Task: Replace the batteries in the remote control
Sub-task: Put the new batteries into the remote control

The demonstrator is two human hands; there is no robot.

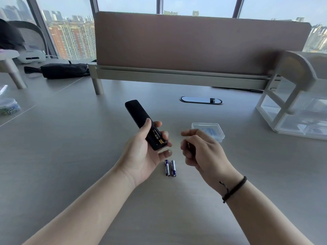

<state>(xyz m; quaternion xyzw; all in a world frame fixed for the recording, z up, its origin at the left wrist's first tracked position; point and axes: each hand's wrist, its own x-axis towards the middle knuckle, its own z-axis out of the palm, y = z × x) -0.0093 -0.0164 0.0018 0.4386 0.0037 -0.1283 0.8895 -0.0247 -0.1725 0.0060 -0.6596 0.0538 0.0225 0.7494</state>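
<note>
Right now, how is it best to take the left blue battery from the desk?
Probably pinch the left blue battery across its middle, coming from above. It lies flat, long axis pointing away from you, with the second battery close on its right, so put one finger in that narrow gap.

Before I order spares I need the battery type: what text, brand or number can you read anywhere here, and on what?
Nothing reads clearly.
Two batteries on the desk: blue and silver label print, too small to read.
Remote in the left hand: white marks in the open battery bay, too blurred.
Clear plastic box: blue print inside, illegible.
</note>
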